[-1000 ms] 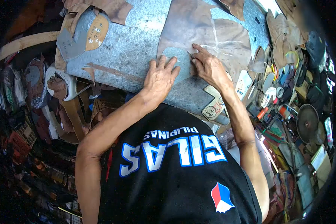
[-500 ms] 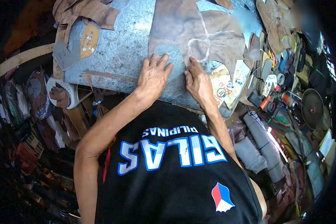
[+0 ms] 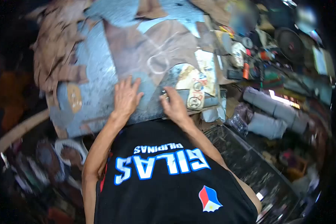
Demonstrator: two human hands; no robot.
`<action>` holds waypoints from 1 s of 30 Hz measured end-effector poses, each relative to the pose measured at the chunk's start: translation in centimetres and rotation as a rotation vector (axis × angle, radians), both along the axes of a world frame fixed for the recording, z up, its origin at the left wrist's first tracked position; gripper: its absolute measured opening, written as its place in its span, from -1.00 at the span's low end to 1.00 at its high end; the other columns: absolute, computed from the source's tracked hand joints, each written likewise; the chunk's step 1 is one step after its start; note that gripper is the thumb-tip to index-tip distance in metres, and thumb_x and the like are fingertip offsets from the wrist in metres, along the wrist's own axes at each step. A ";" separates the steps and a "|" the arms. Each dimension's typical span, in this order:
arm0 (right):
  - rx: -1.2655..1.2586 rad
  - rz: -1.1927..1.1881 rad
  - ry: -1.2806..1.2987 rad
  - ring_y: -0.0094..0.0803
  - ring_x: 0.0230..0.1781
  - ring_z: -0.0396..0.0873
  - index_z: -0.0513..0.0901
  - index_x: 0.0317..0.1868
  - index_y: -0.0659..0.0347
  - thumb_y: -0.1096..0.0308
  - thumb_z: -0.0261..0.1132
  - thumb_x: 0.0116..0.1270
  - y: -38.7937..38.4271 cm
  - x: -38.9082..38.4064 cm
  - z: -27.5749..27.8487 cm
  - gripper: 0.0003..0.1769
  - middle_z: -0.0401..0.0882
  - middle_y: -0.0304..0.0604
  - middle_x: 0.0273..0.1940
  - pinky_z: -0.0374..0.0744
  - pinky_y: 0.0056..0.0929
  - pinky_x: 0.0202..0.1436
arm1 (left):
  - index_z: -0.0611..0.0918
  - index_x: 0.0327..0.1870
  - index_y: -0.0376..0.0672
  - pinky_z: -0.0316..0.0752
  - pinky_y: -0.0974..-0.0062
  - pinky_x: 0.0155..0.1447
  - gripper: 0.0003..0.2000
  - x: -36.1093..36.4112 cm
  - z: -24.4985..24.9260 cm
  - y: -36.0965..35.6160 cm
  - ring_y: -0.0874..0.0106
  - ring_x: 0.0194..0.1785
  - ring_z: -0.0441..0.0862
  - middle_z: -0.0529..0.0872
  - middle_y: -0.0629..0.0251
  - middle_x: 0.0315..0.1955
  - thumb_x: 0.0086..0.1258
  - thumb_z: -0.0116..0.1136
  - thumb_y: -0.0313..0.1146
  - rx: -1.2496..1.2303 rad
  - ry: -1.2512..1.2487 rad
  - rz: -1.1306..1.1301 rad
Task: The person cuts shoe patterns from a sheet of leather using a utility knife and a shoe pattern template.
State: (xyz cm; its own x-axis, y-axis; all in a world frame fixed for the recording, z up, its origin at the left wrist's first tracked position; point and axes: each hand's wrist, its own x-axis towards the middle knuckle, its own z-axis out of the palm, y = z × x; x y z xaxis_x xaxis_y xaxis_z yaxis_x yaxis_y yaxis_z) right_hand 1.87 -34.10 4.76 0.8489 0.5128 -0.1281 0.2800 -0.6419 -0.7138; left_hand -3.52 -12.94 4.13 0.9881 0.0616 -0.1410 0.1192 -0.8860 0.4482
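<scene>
A sheet of brown leather point(image 3: 132, 46) with white chalk-like lines lies on the metal-topped table point(image 3: 97, 58). My left hand point(image 3: 125, 98) rests flat with fingers stretched out, on a grey-green flat pattern piece point(image 3: 147, 86) at the leather's near edge. To its right, my right hand point(image 3: 175, 106) is closed around a small dark tool with a shiny part point(image 3: 165, 94); most of it is hidden in the fingers, so its kind cannot be told. It sits beside the right edge of the pattern piece.
Cream patterns with written markings point(image 3: 196, 86) lie right of my right hand. Brown leather pieces point(image 3: 61, 56) are heaped at the left, near a tan pattern point(image 3: 74, 98). A white stool point(image 3: 72, 143) stands below left. Wrapped rolls point(image 3: 268, 102) and clutter fill the right.
The view has shifted and turned, so the table appears rotated and lower. My right hand has come nearer the table's front edge, away from the leather. My left hand stays at the pattern piece.
</scene>
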 end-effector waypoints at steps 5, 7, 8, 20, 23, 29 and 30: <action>-0.050 -0.088 -0.018 0.21 0.21 0.47 0.33 0.35 0.36 0.31 0.30 0.33 3.5 -2.3 -1.0 -0.37 0.43 0.31 0.25 0.50 -0.07 0.23 | 0.38 0.40 -0.07 0.17 0.00 0.43 -0.17 0.7 -1.7 2.4 0.00 0.41 0.29 0.36 -0.01 0.36 0.06 0.45 -0.03 0.050 -0.144 -0.080; 0.052 -0.154 -0.011 0.15 0.25 0.47 0.31 0.35 0.37 0.31 0.31 0.31 4.4 -2.4 -1.5 -0.34 0.43 0.30 0.25 0.48 -0.13 0.27 | 0.24 0.49 -0.07 0.02 -0.04 0.52 0.00 0.2 -2.6 3.1 -0.04 0.51 0.13 0.27 -0.05 0.43 -0.01 0.48 0.05 -0.060 -0.081 -0.150; 0.096 -0.255 0.098 0.10 0.24 0.49 0.33 0.34 0.38 0.32 0.33 0.30 4.7 -2.3 -1.3 -0.34 0.46 0.29 0.23 0.48 -0.15 0.26 | 0.24 0.49 -0.07 0.02 -0.04 0.52 0.00 -0.4 -3.2 3.6 -0.04 0.51 0.13 0.27 -0.05 0.43 -0.01 0.48 0.05 -0.048 -0.053 -0.147; 0.407 -0.576 0.714 -0.61 -0.70 0.41 0.54 -0.12 0.22 0.40 0.36 0.31 1.1 -2.1 0.4 -0.80 0.48 -0.35 -0.56 0.41 -0.60 -0.70 | 0.23 0.48 -0.27 -0.02 0.08 0.56 -0.21 -2.0 -5.6 7.5 0.04 0.56 0.07 0.22 -0.14 0.45 0.38 0.16 0.08 -0.057 -0.188 -0.033; 0.494 -0.666 0.743 -0.59 -0.69 0.44 0.52 -0.15 0.21 0.41 0.35 0.31 -1.8 -3.7 -0.1 -0.81 0.48 -0.33 -0.56 0.43 -0.60 -0.70 | 0.26 0.46 -0.29 0.00 0.11 0.55 -0.34 -1.8 -5.1 6.8 0.03 0.54 0.11 0.21 -0.15 0.45 0.46 0.09 -0.06 -0.146 -0.184 0.080; 0.803 -0.809 0.718 -0.54 -0.67 0.48 0.47 -0.17 0.14 0.41 0.34 0.33 -4.6 -5.3 0.1 -0.81 0.48 -0.30 -0.48 0.48 -0.55 -0.68 | 0.24 0.45 -0.30 0.39 0.25 0.34 -0.41 1.6 -6.2 4.8 0.17 0.35 0.41 0.33 -0.03 0.39 0.47 0.14 -0.31 -1.246 -0.379 0.752; 0.923 -0.845 0.720 -0.53 -0.64 0.49 0.46 -0.15 0.13 0.41 0.34 0.33 -5.0 -5.5 0.2 -0.81 0.47 -0.31 -0.45 0.50 -0.52 -0.65 | 0.24 0.45 -0.30 0.39 0.25 0.34 -0.41 2.0 -6.1 5.0 0.17 0.35 0.41 0.33 -0.03 0.39 0.47 0.14 -0.31 -1.253 -0.365 0.728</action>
